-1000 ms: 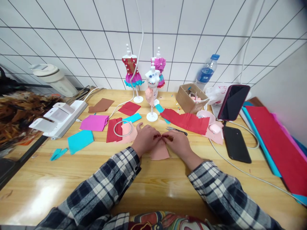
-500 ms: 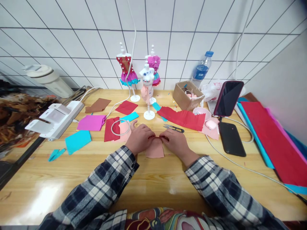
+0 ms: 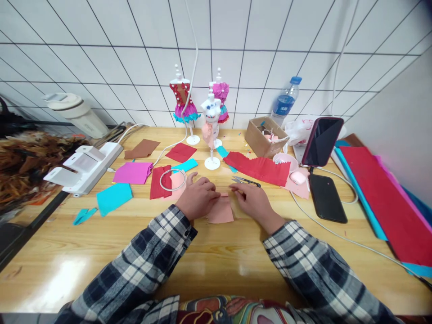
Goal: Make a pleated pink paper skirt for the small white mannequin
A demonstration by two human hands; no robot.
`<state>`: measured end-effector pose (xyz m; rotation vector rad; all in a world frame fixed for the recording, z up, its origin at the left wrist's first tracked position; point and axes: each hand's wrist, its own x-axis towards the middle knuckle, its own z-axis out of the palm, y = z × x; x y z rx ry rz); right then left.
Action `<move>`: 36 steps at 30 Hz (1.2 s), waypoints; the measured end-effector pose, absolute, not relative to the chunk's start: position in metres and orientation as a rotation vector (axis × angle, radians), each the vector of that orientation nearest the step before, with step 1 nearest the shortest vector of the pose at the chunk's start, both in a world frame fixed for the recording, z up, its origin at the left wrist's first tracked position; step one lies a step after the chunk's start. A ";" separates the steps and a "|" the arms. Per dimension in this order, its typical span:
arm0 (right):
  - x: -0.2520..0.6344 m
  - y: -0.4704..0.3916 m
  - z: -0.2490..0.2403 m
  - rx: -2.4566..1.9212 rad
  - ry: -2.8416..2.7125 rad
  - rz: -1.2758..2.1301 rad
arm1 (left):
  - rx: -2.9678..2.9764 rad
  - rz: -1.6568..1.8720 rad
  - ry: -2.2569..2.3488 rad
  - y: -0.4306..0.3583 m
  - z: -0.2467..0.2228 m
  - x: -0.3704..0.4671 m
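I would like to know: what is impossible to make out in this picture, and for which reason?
In the head view:
Left part of the pink cloth: hidden under the left hand.
Anything thin in the right hand: too small to tell.
Magenta-flowered mannequin: partly hidden behind the white-topped mannequin.
Bottom of the cardboard box: hidden by its walls and scraps.
Brown heap: cut off by the left edge.

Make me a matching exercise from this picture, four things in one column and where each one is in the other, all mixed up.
1. nearest pink piece
2. snips
3. water bottle
4. white ring

A. partly over a red piece
B. behind the cardboard box
C. partly under the left hand
D. just beyond the right hand

Pairs: 1-C, 2-D, 3-B, 4-A
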<state>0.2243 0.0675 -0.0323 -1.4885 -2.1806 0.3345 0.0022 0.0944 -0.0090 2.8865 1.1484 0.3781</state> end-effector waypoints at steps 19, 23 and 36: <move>0.207 0.079 -0.030 -1.681 -2.092 0.515 | 2.748 0.486 1.230 0.096 -0.014 0.006; 0.209 0.082 -0.029 -1.650 -2.049 0.533 | 2.664 0.645 1.295 0.098 -0.014 0.003; 0.223 0.075 -0.016 -1.299 -1.875 0.235 | 2.606 1.283 1.441 0.082 -0.002 -0.016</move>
